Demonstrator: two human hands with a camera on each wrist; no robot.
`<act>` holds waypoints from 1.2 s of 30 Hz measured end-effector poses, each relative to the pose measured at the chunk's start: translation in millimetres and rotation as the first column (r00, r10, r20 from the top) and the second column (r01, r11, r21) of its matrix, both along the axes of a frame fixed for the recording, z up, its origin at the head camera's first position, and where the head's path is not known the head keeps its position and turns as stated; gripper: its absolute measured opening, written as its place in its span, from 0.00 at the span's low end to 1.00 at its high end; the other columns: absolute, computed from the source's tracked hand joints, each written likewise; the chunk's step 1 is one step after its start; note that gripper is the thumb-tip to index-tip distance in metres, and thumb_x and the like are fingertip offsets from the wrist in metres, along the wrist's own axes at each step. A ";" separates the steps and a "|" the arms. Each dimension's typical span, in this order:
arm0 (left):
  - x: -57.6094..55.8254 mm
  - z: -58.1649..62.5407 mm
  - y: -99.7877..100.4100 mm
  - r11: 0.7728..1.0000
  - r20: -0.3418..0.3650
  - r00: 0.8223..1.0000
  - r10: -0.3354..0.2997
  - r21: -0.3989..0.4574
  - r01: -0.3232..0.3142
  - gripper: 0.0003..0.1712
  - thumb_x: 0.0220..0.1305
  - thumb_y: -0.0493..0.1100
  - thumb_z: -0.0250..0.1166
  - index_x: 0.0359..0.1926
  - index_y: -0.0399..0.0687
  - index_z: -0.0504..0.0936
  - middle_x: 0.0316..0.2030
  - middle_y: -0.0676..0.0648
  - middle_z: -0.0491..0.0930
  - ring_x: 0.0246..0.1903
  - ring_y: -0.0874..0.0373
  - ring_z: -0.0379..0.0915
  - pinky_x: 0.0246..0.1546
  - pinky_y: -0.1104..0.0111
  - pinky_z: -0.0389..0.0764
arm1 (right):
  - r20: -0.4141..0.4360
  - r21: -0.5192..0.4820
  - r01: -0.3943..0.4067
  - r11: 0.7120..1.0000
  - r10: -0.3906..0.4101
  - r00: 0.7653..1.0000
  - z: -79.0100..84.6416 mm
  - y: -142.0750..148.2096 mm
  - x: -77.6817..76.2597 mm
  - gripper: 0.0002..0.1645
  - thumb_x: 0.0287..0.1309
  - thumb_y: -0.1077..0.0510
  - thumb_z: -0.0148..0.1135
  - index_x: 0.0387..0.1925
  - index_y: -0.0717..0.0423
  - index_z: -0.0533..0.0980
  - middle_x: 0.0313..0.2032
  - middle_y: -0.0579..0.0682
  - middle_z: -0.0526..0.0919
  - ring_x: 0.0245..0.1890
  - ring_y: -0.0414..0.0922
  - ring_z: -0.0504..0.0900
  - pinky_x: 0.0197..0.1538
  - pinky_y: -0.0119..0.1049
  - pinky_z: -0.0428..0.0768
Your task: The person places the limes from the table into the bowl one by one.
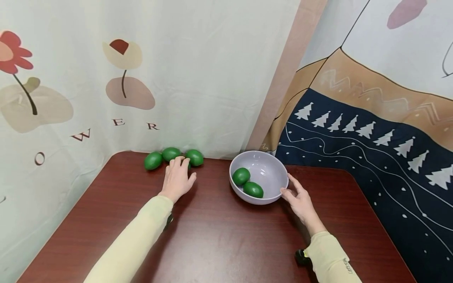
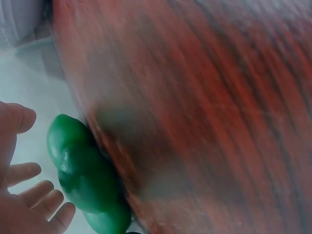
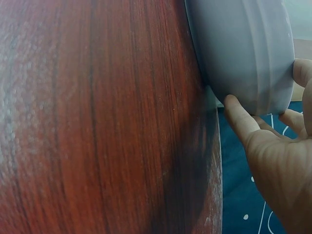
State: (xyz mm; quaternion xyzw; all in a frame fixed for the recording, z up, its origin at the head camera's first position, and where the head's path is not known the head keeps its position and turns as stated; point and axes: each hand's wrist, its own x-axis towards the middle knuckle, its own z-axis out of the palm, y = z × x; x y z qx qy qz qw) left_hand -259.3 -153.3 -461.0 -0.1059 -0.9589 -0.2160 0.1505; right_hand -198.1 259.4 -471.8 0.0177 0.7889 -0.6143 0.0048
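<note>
Pale yellow long sleeves [image 1: 141,232] cover both arms, with a black wrist-worn device [image 1: 301,257] at each cuff.

We read brown capital letters printed on the pale flowered curtain [image 1: 177,70] at the far left of the scene: an "O" low at the left, then "W", "E" and "R" rising to the right, spaced apart beneath the flower pictures. Near the right sleeve cuff [image 1: 332,259], at the near right, we saw a small line of dark print, too small for us to read. We found no other readable text.
</note>
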 end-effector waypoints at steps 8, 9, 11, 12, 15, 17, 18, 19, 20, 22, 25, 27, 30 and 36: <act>-5.8 -4.8 -8.1 0.999 0.009 1.000 0.030 -0.014 -0.030 0.32 0.68 0.42 0.66 0.67 0.29 0.71 0.66 0.28 0.64 0.63 0.30 0.60 0.58 0.40 0.66 | -0.027 0.000 -0.008 1.000 0.008 1.000 -0.4 0.1 0.7 0.43 0.71 0.65 0.60 0.81 0.58 0.53 0.71 0.69 0.63 0.49 0.31 0.82 0.54 0.33 0.82; -6.7 -5.4 -8.7 0.999 0.009 0.999 0.036 -0.016 -0.036 0.33 0.68 0.42 0.66 0.68 0.29 0.70 0.66 0.27 0.64 0.63 0.30 0.60 0.58 0.40 0.66 | -0.025 0.001 -0.009 1.000 0.009 1.000 -0.3 0.0 0.7 0.43 0.71 0.65 0.60 0.81 0.58 0.54 0.71 0.69 0.64 0.49 0.31 0.82 0.55 0.33 0.82; -8.7 -7.2 -10.0 0.999 0.021 0.998 0.052 -0.015 -0.052 0.33 0.68 0.42 0.66 0.68 0.29 0.70 0.67 0.27 0.62 0.64 0.29 0.58 0.59 0.40 0.65 | -0.016 0.005 -0.004 1.000 0.004 1.000 -0.1 0.1 0.6 0.42 0.72 0.65 0.60 0.81 0.56 0.54 0.71 0.68 0.64 0.49 0.31 0.82 0.55 0.33 0.82; -9.6 -8.0 -10.5 0.998 0.029 0.998 0.060 -0.013 -0.060 0.33 0.68 0.43 0.65 0.69 0.29 0.69 0.67 0.27 0.62 0.64 0.29 0.58 0.60 0.40 0.65 | -0.015 0.007 -0.004 1.000 0.004 1.000 0.0 0.0 0.6 0.43 0.72 0.65 0.60 0.81 0.56 0.54 0.71 0.68 0.64 0.49 0.31 0.82 0.55 0.33 0.82; -12.0 -11.2 -12.6 0.997 0.046 0.996 0.083 -0.009 -0.082 0.34 0.69 0.43 0.64 0.70 0.30 0.68 0.67 0.27 0.60 0.63 0.29 0.57 0.61 0.40 0.64 | -0.009 0.016 -0.004 1.000 0.005 1.000 0.4 0.2 0.9 0.43 0.72 0.64 0.61 0.81 0.56 0.54 0.71 0.68 0.64 0.51 0.34 0.82 0.55 0.33 0.82; -13.4 -13.1 -13.6 0.995 0.058 0.994 0.095 -0.002 -0.095 0.34 0.69 0.44 0.64 0.70 0.30 0.67 0.67 0.26 0.60 0.63 0.29 0.57 0.62 0.40 0.64 | -0.009 0.025 -0.005 1.000 0.005 1.000 0.7 0.3 1.1 0.43 0.72 0.64 0.61 0.81 0.56 0.54 0.71 0.68 0.64 0.52 0.35 0.82 0.56 0.34 0.81; -13.9 -13.7 -14.0 0.995 0.061 0.993 0.101 0.003 -0.102 0.35 0.69 0.44 0.64 0.70 0.31 0.66 0.67 0.26 0.60 0.63 0.29 0.57 0.62 0.39 0.64 | -0.009 0.025 -0.005 1.000 0.006 1.000 0.9 0.4 1.2 0.43 0.72 0.64 0.61 0.81 0.57 0.54 0.71 0.68 0.64 0.52 0.35 0.82 0.56 0.35 0.81; -14.4 -14.4 -14.3 0.994 0.063 0.992 0.107 0.008 -0.108 0.35 0.69 0.44 0.64 0.70 0.31 0.66 0.67 0.25 0.60 0.63 0.28 0.58 0.62 0.39 0.64 | -0.006 0.025 -0.006 1.000 0.006 1.000 1.0 0.5 1.2 0.43 0.72 0.64 0.61 0.81 0.56 0.54 0.72 0.68 0.64 0.52 0.34 0.82 0.57 0.36 0.81; -15.1 -15.0 -14.5 0.994 0.063 0.992 0.112 0.013 -0.113 0.35 0.69 0.44 0.64 0.70 0.31 0.66 0.67 0.25 0.60 0.63 0.28 0.58 0.62 0.39 0.63 | -0.003 0.026 -0.005 1.000 0.005 1.000 0.9 0.8 1.0 0.43 0.72 0.64 0.60 0.81 0.55 0.54 0.72 0.67 0.64 0.51 0.33 0.82 0.57 0.36 0.81; -16.0 -15.8 -15.0 0.992 0.066 0.990 0.121 0.017 -0.123 0.35 0.69 0.45 0.64 0.70 0.32 0.66 0.67 0.25 0.60 0.63 0.28 0.58 0.62 0.39 0.63 | 0.000 0.018 -0.003 1.000 0.003 1.000 0.8 0.6 0.7 0.43 0.72 0.64 0.61 0.81 0.55 0.54 0.72 0.66 0.64 0.50 0.31 0.82 0.57 0.37 0.81; -16.6 -16.6 -15.8 0.991 0.067 0.989 0.131 0.024 -0.133 0.34 0.69 0.46 0.65 0.70 0.33 0.68 0.67 0.25 0.61 0.63 0.28 0.59 0.61 0.39 0.64 | -0.002 0.006 -0.004 1.000 0.004 1.000 0.3 0.2 0.1 0.43 0.72 0.65 0.60 0.81 0.54 0.54 0.72 0.66 0.65 0.49 0.30 0.82 0.56 0.36 0.81; -16.8 -16.9 -16.2 0.991 0.067 0.989 0.132 0.027 -0.134 0.34 0.69 0.46 0.65 0.69 0.33 0.68 0.66 0.25 0.62 0.62 0.28 0.60 0.60 0.39 0.64 | -0.008 0.001 -0.003 1.000 0.003 1.000 0.3 -0.4 0.0 0.43 0.71 0.66 0.60 0.81 0.55 0.54 0.71 0.67 0.65 0.49 0.31 0.82 0.56 0.35 0.82; -17.3 -17.2 -16.5 0.991 0.062 0.990 0.130 0.024 -0.132 0.33 0.68 0.46 0.67 0.66 0.33 0.69 0.63 0.25 0.64 0.61 0.29 0.61 0.57 0.39 0.66 | -0.016 0.008 -0.006 1.000 0.006 1.000 0.0 -0.1 -0.3 0.43 0.71 0.66 0.60 0.81 0.56 0.54 0.71 0.68 0.65 0.49 0.31 0.82 0.56 0.35 0.82; -19.8 -18.1 -17.4 0.991 0.060 0.990 0.125 0.030 -0.127 0.33 0.66 0.47 0.71 0.64 0.34 0.71 0.61 0.28 0.67 0.59 0.31 0.64 0.55 0.40 0.68 | -0.003 0.017 -0.008 1.000 0.008 1.000 0.8 1.3 -0.2 0.42 0.72 0.63 0.60 0.81 0.55 0.54 0.72 0.67 0.64 0.50 0.31 0.81 0.58 0.37 0.80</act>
